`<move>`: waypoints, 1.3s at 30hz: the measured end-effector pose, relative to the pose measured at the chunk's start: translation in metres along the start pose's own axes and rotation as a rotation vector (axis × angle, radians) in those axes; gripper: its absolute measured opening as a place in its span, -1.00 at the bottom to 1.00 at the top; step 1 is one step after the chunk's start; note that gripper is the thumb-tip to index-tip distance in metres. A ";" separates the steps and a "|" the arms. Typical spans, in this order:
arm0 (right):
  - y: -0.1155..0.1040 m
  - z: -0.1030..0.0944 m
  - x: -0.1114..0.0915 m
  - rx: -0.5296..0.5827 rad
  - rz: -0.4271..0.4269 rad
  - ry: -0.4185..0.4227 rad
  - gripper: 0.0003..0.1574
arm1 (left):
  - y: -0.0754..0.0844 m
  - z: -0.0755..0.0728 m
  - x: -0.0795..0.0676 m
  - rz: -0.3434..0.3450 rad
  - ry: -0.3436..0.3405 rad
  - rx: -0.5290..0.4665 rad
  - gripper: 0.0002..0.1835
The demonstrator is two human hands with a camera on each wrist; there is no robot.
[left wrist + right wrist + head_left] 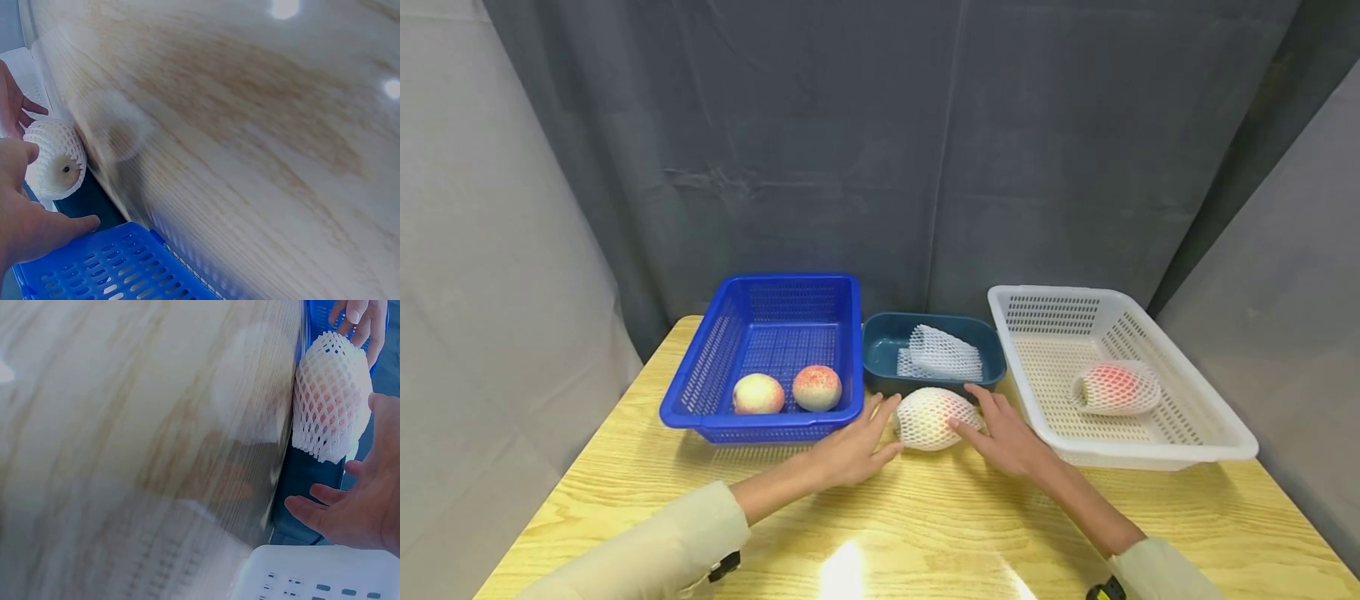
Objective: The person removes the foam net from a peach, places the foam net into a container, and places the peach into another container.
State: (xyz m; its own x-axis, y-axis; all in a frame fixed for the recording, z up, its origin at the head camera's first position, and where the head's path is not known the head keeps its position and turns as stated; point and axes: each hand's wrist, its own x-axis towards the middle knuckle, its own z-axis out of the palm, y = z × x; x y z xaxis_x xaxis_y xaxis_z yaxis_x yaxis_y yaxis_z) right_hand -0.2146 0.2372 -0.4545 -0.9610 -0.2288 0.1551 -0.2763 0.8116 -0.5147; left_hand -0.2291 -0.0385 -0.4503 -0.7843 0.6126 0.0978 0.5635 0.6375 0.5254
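A peach in a white foam net (934,418) lies on the table between both hands. My left hand (856,448) is at its left end, thumb and fingers spread apart. My right hand (1006,435) is at the other end with extended fingers, its thumb overlapping the net in the head view. Through the net's open end, the left wrist view shows the bare tip of the peach (67,169) with a dark spot. In the right wrist view, the net (331,400) covers the pinkish side, and the right fingers are parted below it.
On the left, a blue basket (760,430) contains two bare peaches. Behind the netted peach, a dark teal tub (880,385) holds empty foam nets (943,354). A white basket (1150,450) on the right has another netted peach (1117,387) inside. A grey curtain (820,150) hangs behind.
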 end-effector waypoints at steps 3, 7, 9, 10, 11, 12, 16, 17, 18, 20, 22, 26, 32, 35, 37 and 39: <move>0.001 0.001 0.000 0.001 -0.011 0.003 -0.02 | 0.000 0.000 0.000 0.003 0.000 -0.002 -0.25; 0.000 0.002 0.002 0.000 -0.040 0.006 0.04 | 0.001 0.000 0.000 0.007 -0.003 0.002 -0.24; -0.001 0.003 0.004 -0.009 -0.061 0.011 0.08 | 0.002 -0.001 0.000 0.007 -0.005 0.002 -0.24; -0.002 0.003 0.005 -0.018 -0.076 0.013 0.10 | 0.004 -0.002 0.000 0.005 -0.006 0.000 -0.23; -0.002 0.004 0.006 -0.029 -0.088 0.017 0.12 | 0.004 -0.002 0.000 0.003 -0.008 -0.002 -0.23; -0.003 0.004 0.007 -0.040 -0.099 0.021 0.13 | 0.005 -0.003 0.000 0.001 -0.009 -0.001 -0.23; -0.008 0.006 0.012 -0.063 -0.162 0.023 0.14 | 0.009 -0.004 0.002 0.000 -0.011 0.006 -0.24; -0.009 0.006 0.012 -0.061 -0.176 0.019 0.14 | 0.010 -0.004 0.002 0.000 -0.009 0.010 -0.24; -0.010 0.006 0.013 -0.054 -0.190 0.014 0.14 | 0.010 -0.004 0.003 0.000 -0.009 0.014 -0.23; -0.013 0.007 0.015 -0.050 -0.220 0.002 0.14 | 0.011 -0.004 0.004 -0.003 -0.008 0.019 -0.23; -0.015 0.007 0.017 -0.052 -0.238 -0.014 0.16 | 0.013 -0.005 0.005 -0.005 -0.006 0.022 -0.23; -0.016 0.010 0.020 -0.072 -0.261 -0.046 0.21 | 0.015 -0.005 0.006 -0.005 -0.006 0.028 -0.23; -0.019 0.017 0.024 -0.056 -0.248 -0.052 0.24 | 0.018 -0.006 0.008 -0.001 0.002 0.036 -0.24; -0.020 0.019 0.025 -0.036 -0.250 -0.037 0.18 | 0.020 -0.007 0.008 0.004 0.007 0.043 -0.24; -0.020 0.020 0.026 -0.026 -0.242 -0.041 0.16 | 0.021 -0.007 0.009 0.009 0.010 0.051 -0.24; -0.019 0.021 0.027 -0.020 -0.233 -0.046 0.14 | 0.022 -0.007 0.009 0.011 0.011 0.058 -0.24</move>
State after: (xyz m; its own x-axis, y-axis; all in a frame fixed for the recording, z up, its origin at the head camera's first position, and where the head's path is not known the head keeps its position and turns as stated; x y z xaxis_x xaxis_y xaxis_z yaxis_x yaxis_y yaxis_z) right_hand -0.2355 0.2040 -0.4578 -0.8710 -0.4346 0.2289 -0.4905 0.7444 -0.4531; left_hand -0.2259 -0.0225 -0.4317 -0.7804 0.6151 0.1124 0.5861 0.6568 0.4745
